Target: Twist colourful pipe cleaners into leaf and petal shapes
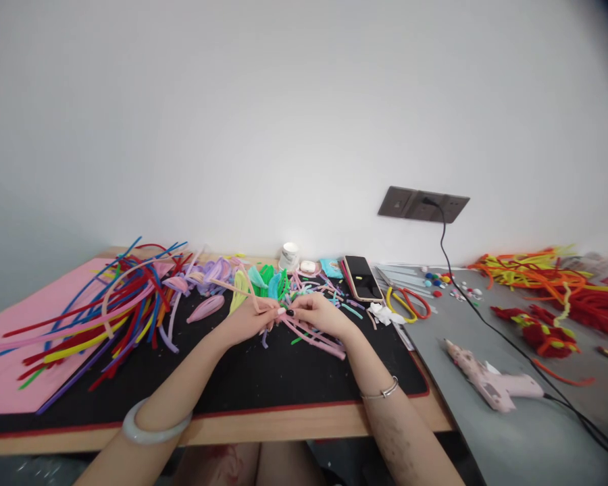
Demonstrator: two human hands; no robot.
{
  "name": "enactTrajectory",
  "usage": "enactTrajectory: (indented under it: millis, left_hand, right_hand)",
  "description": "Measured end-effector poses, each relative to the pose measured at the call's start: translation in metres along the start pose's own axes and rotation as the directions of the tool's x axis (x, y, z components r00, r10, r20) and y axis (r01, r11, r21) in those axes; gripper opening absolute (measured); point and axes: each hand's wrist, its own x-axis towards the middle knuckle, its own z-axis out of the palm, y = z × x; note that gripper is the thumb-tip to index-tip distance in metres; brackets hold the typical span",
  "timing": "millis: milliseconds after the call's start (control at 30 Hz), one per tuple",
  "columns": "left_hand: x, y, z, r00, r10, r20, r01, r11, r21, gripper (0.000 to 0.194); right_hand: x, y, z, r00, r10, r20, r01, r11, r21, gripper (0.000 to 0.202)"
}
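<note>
- Worktop (329, 420): its near wooden edge passes under both forearms, so small turns from the wrists look safer than wide sweeps
- Black mat (278, 385): bare on the near side of the hands, the best open room for turning the work
- Pile of fuzzy stems (126, 310): well to the left of the left hand, with loose ends sticking out that could snag a leftward swing
- Left hand (253, 318) and right hand (320, 314): fingertips meeting above the mat, each closed in a pinch
- Scissors (409, 304): beyond and right of the right hand, limiting room there
- Pink stems (320, 339): trailing below the right hand, best kept untangled
- Pink piece (282, 312): gripped between both hands' fingertips; one pinch should anchor while the other shapes gently; its exact bend is too small to tell
</note>
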Motion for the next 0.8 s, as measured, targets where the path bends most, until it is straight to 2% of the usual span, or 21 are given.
enactTrajectory:
  millis: [333, 533, 600, 700, 800]
  left_hand:
    - [-0.002, 0.009, -0.001, 1.0, 0.028, 0.014, -0.028, 0.998, 0.053, 0.039]
    - [-0.001, 0.002, -0.004, 0.998, 0.054, -0.039, -0.052, 0.998, 0.048, 0.037]
    - [-0.001, -0.001, -0.006, 0.995, 0.039, -0.089, -0.036, 0.999, 0.03, 0.038]
    - [0.001, -0.005, -0.009, 0.986, 0.022, -0.168, -0.019, 1.0, 0.02, 0.04]
    - [0.001, -0.007, -0.009, 0.986, 0.037, -0.162, -0.034, 0.999, 0.019, 0.041]
  right_hand:
    - [-0.001, -0.002, 0.002, 0.999, -0.034, -0.038, 0.031, 0.997, -0.067, 0.017]
    - [-0.002, -0.003, -0.001, 0.997, -0.071, -0.038, 0.068, 0.995, -0.071, 0.018]
    - [-0.001, -0.003, -0.005, 0.996, -0.074, -0.046, 0.071, 0.995, -0.072, 0.019]
    - [0.0, -0.002, -0.011, 0.997, -0.056, -0.057, 0.053, 0.997, -0.055, 0.022]
    - [0.0, 0.001, -0.016, 0.999, -0.006, -0.037, 0.006, 1.0, -0.002, 0.027]
